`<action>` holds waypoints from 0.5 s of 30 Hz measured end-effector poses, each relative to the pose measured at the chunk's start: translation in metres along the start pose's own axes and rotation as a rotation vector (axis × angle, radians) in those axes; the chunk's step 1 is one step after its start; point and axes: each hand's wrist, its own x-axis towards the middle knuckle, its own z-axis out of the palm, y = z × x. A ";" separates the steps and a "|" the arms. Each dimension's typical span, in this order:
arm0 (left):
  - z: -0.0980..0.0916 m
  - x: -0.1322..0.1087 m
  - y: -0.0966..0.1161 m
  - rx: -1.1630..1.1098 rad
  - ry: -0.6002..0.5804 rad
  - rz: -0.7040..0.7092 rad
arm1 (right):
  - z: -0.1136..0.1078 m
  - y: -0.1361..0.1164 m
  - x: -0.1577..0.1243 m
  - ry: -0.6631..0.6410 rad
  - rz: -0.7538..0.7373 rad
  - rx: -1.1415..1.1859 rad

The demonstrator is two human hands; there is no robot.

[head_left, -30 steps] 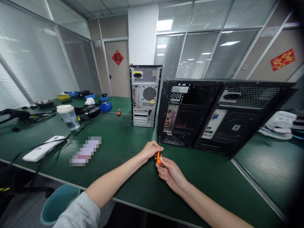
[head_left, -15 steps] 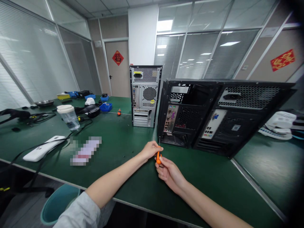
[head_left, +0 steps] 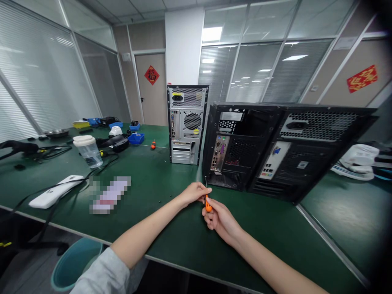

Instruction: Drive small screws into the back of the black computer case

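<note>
An orange-handled screwdriver (head_left: 208, 205) points away from me, its thin shaft reaching the lower left corner of a black computer case (head_left: 226, 155). My right hand (head_left: 221, 220) is closed around the handle. The fingers of my left hand (head_left: 194, 193) pinch the screwdriver farther forward, near where the shaft leaves the handle. Whether the tip sits in a screw is too small to tell. To the right, a second black computer case (head_left: 301, 163) stands against the first one. Behind my left hand stands a silver-backed computer case (head_left: 185, 126).
Small dark screws (head_left: 159, 201) lie left of my hands. Another orange screwdriver (head_left: 153, 145) is farther back, near a blue tray (head_left: 136, 139). On the left are a plastic cup (head_left: 88, 151), a white power bank-like block (head_left: 56, 192), cables and a blurred flat object (head_left: 110, 195).
The orange handle has turned in my right hand, and the fingers have shifted their hold slightly. Both hands stay near the same corner of the black case.
</note>
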 end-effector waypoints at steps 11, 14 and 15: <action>-0.013 0.001 0.008 -0.071 0.008 0.059 | 0.006 -0.011 -0.007 -0.073 -0.073 -0.091; -0.019 0.001 0.012 -0.061 0.002 0.057 | 0.004 -0.015 -0.006 -0.032 -0.102 -0.102; -0.022 0.001 0.013 -0.047 -0.001 0.056 | 0.004 -0.016 -0.005 -0.019 -0.112 -0.106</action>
